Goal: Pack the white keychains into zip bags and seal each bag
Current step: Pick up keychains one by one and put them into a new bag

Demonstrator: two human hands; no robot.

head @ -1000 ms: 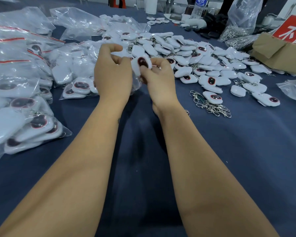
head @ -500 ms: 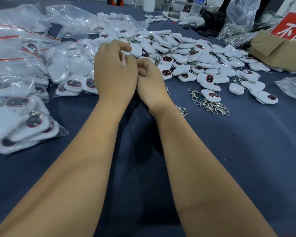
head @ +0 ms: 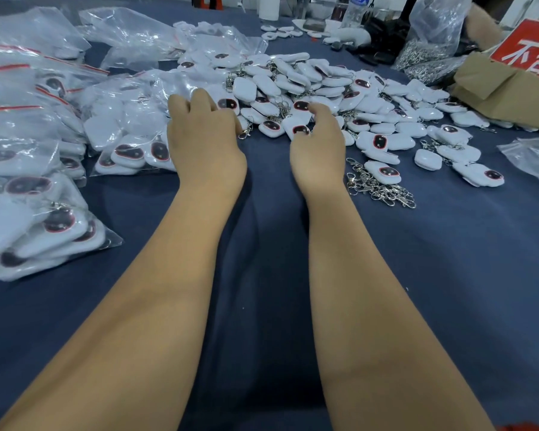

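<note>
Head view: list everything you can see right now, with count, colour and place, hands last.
keychains: dozens loose, white with dark red-rimmed windows, heaped at centre and right
filled bags: many, clear with red zip strips, holding keychains, stacked at left
empty bags: a few, clear, far left
clips: small loose pile, silver, right of the right hand
clip bag: one, clear, full of silver clips, far right
box: one, brown cardboard, right edge
sign: one, red with white characters, at the box
bottle: one, clear, far edge
table: one, dark blue cover
left hand: on the bag edge by the heap
right hand: at the heap, fingers curled among keychains; grip unclear
</note>
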